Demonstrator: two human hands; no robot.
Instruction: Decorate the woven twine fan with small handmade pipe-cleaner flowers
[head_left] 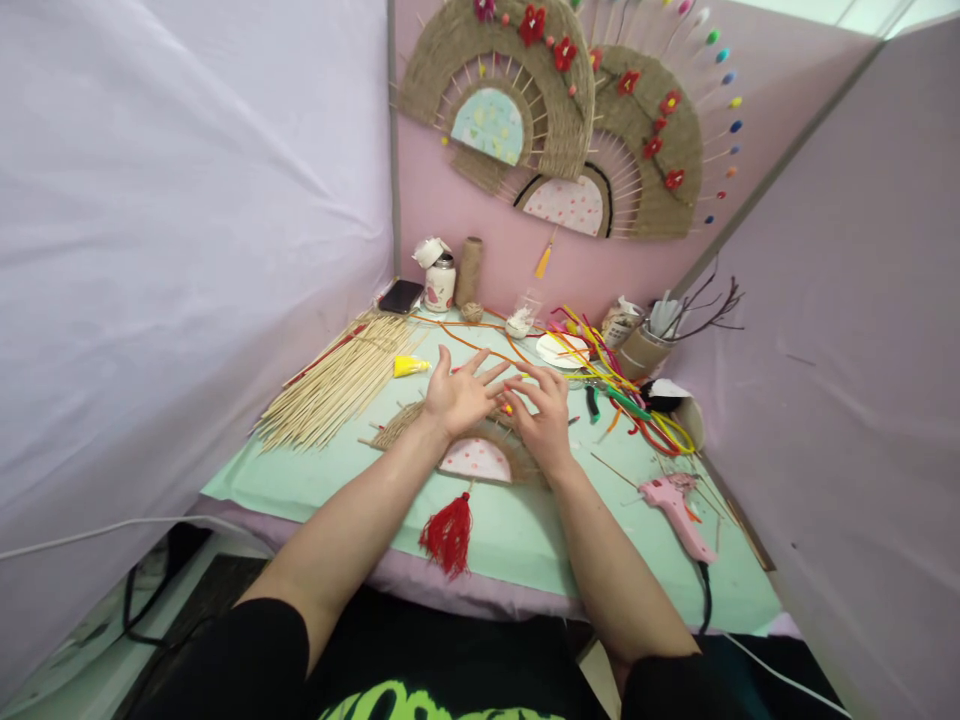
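My left hand (457,398) is held palm up above the table with its fingers spread; nothing lies in the palm. Close beside it, my right hand (541,415) has loosely bent, parted fingers, and their tips meet the left fingertips. Under both hands lies a small fan (480,458) with a white, pink-dotted half-round centre and twine-wound sticks. A red tassel (448,535) hangs from its lower edge toward me. By the right thumb shows a small orange-yellow bit (508,409); whether it sits on the fan I cannot tell. My hands cover much of the fan's upper part.
Thin wooden sticks (337,380) lie at the left, near a yellow tassel (411,366). Pipe cleaners (600,365) and green-handled pliers (592,404) are at the right, with a pink glue gun (679,515) nearer me. A twine spool (469,270) stands behind. Large fans (559,110) hang on the wall.
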